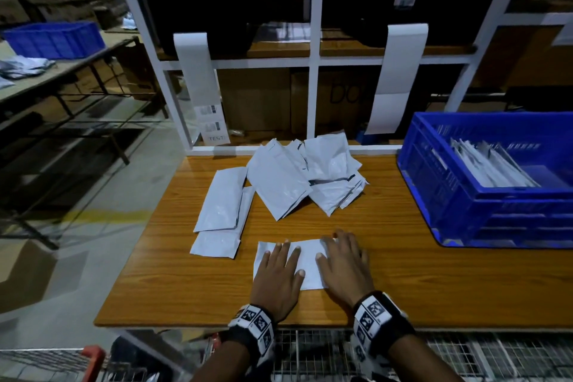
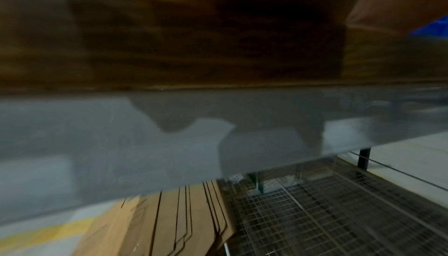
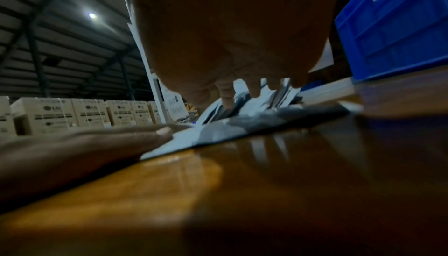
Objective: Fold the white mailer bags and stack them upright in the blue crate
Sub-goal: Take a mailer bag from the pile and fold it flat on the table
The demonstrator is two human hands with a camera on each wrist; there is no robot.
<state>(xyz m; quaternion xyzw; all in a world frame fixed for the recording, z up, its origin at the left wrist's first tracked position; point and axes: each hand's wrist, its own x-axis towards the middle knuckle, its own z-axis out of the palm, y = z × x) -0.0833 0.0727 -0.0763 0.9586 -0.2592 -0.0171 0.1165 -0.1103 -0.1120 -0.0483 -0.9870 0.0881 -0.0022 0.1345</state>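
Observation:
A folded white mailer bag (image 1: 307, 260) lies flat near the front of the wooden table (image 1: 418, 288). My left hand (image 1: 279, 270) presses on its left half with straight fingers. My right hand (image 1: 344, 260) lies flat on its right end. In the right wrist view the same bag (image 3: 194, 139) shows under my left fingers (image 3: 145, 135). A loose pile of unfolded white mailer bags (image 1: 297, 177) sits behind, mid-table. The blue crate (image 1: 483, 205) stands at the right with several folded bags (image 1: 486, 164) leaning upright inside. The left wrist view is blurred and shows only table edge.
Two flat mailer bags (image 1: 221, 211) lie left of the pile. A white shelf frame (image 1: 313, 65) rises behind the table with label strips hanging from it. Another blue crate (image 1: 55, 39) sits on a far-left table. Wire mesh (image 1: 465, 357) runs below the table front.

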